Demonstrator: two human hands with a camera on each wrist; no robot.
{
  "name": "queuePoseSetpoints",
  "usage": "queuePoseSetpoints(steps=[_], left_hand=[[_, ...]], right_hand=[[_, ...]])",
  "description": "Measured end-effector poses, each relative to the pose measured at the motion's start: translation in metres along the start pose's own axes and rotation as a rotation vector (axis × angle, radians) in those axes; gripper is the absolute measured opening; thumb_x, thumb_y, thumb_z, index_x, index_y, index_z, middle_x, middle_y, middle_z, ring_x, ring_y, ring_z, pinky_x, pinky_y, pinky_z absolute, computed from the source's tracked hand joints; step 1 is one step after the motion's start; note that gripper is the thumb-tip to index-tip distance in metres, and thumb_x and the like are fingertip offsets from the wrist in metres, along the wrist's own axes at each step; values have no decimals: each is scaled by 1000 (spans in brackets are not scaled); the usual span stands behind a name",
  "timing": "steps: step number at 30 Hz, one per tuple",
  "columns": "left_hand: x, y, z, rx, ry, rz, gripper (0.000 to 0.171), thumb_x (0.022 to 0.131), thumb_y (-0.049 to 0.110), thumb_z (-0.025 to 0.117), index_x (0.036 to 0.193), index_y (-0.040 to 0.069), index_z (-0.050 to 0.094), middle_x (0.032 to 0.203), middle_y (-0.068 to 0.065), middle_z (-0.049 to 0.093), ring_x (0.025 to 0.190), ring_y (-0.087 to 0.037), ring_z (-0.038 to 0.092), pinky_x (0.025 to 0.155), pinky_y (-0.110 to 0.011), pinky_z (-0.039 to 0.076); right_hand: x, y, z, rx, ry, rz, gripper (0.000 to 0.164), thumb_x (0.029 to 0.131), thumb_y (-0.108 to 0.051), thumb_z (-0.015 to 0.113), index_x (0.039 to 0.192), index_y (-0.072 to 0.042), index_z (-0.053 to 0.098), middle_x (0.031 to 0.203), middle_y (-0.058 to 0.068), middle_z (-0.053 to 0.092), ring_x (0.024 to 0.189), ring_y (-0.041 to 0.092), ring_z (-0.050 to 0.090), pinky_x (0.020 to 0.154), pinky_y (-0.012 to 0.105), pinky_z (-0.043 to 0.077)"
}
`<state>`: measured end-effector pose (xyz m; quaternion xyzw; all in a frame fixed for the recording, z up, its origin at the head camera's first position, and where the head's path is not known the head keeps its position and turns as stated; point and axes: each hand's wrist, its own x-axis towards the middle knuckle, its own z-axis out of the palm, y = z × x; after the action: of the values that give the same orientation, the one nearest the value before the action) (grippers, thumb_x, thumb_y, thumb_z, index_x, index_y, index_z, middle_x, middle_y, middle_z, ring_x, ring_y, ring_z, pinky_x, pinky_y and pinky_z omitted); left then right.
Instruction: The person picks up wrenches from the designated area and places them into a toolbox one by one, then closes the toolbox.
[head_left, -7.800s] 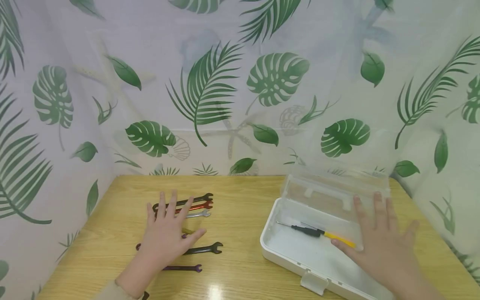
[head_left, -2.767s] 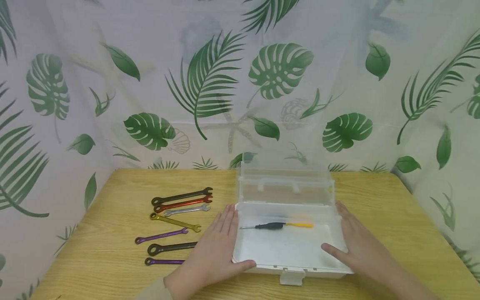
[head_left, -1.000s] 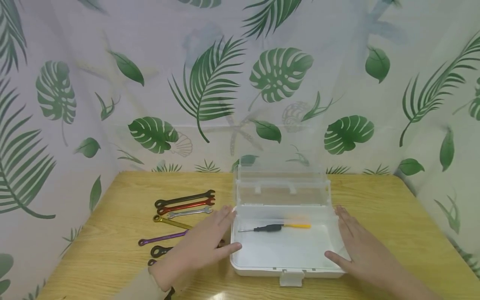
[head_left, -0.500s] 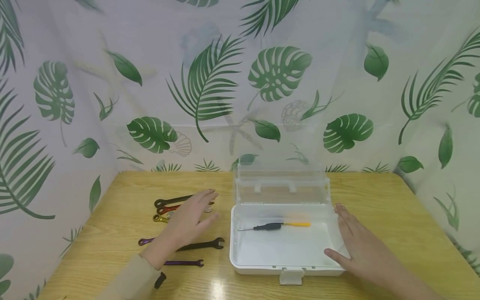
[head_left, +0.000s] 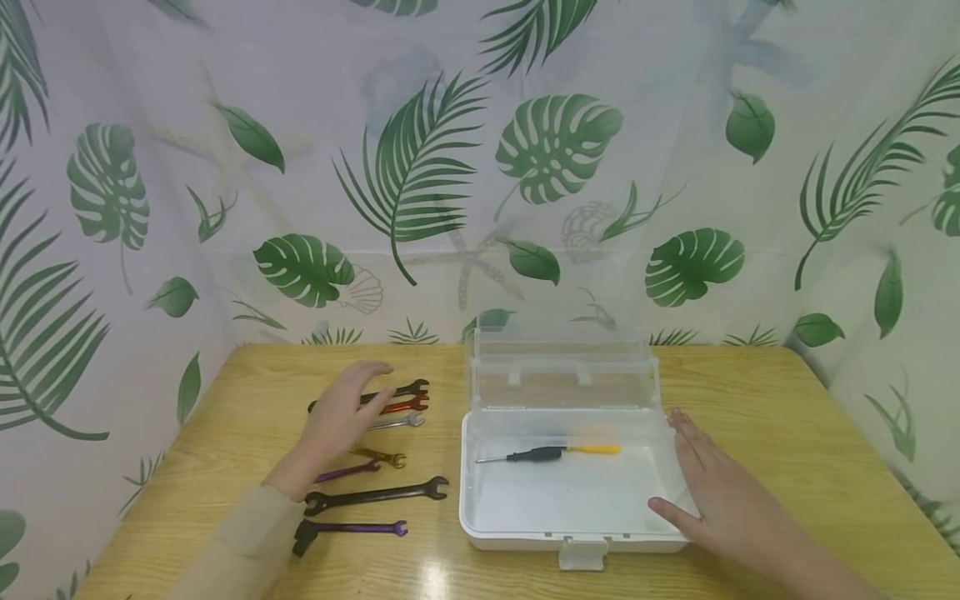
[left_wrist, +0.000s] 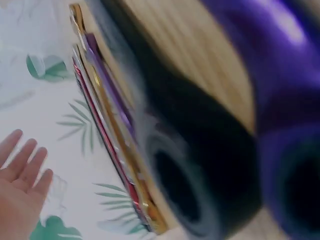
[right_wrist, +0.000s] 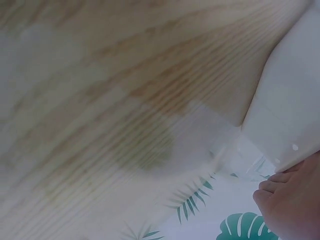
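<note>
My left hand point(head_left: 337, 421) hovers over the back wrenches, its fingers loosely bent and nothing in them. Under or beside it lie a black wrench point(head_left: 411, 389), a red wrench point(head_left: 408, 404) and a silver wrench point(head_left: 402, 421), partly covered. Nearer me are a gold wrench point(head_left: 390, 458), a purple wrench point(head_left: 356, 471), a large black wrench point(head_left: 375, 496) and another purple wrench point(head_left: 367, 527). My right hand point(head_left: 727, 500) rests against the right wall of a white toolbox point(head_left: 577, 542), fingers straight. In the left wrist view the left hand point(left_wrist: 22, 190) shows spread fingers, apart from the wrenches.
Inside the toolbox lie a black-handled screwdriver point(head_left: 536, 454) and a yellow-handled screwdriver point(head_left: 597, 449). Its clear lid point(head_left: 562, 387) is raised at the back; a latch point(head_left: 583, 554) hangs in front. A leaf-patterned cloth point(head_left: 420, 292) stands behind the wooden table point(head_left: 757, 383).
The toolbox was slid left and squared up between both hands. Since then my left hand has left its wall and moved left over the back wrenches. My right hand has stayed at the box.
</note>
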<state>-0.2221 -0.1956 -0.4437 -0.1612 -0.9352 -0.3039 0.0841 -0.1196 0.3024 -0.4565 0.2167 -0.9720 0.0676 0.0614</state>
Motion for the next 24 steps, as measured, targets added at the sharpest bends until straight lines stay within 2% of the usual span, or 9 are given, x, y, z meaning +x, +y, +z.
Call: queuePoseSetpoints(steps=[8,11,17,24], left_hand=[[9,-31,-3,-193,54,-175,39,108,20,64,141,-1,62,144,-28,61,138,-49,54,117,-64,44],[13,-40,-4,-237,51,-206,39,106,16,66,139,-4,62,142,-29,62,136,-48,56,119,-62,44],[18,-52,-2,-264,14,-247,36,104,10,68,135,-8,63,136,-30,66,131,-46,61,118,-58,46],[17,-60,4,-250,-47,-328,32,103,7,68,131,-8,66,130,-29,70,123,-45,67,108,-54,54]], right_hand=[[-1,-2,0,21,-32,45,102,100,-57,66,160,15,28,172,29,25,155,46,33,109,1,-19],[-1,-2,0,21,-27,43,101,100,-56,66,160,15,28,172,30,24,155,47,33,110,1,-19],[-1,0,2,16,-6,26,100,100,-54,67,159,16,27,172,31,25,156,45,33,113,1,-19],[-2,1,4,16,6,14,100,100,-53,67,160,16,26,172,31,25,157,45,31,115,2,-19]])
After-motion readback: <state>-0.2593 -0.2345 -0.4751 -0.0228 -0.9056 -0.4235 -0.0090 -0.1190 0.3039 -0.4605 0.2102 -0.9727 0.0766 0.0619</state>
